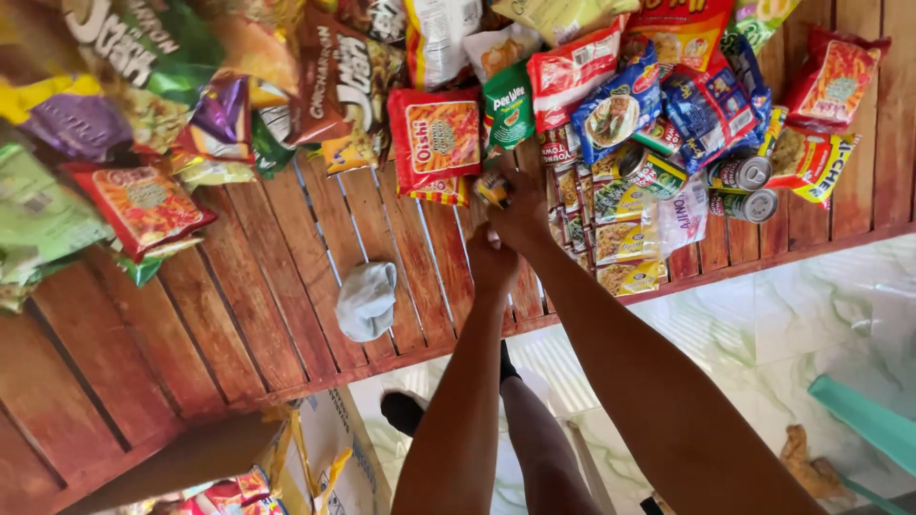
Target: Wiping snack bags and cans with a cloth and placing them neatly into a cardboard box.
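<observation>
My left hand (490, 256) and my right hand (521, 215) meet over the slatted wooden table (267, 286), near its middle. The right hand's fingers close on a small yellow and dark packet (490, 187). The left hand is fisted just below it, and I cannot tell what it holds. Right beside the hands lies a row of small sachets (611, 229). A red snack bag (434, 138) lies just left of the packet.
Many snack bags cover the table's far side. Tin cans (742, 175) lie at the right. A crumpled grey cloth (366, 299) sits near the table's front edge. A cardboard box (315, 458) stands below, on pale marble floor (811, 315). My legs show beneath.
</observation>
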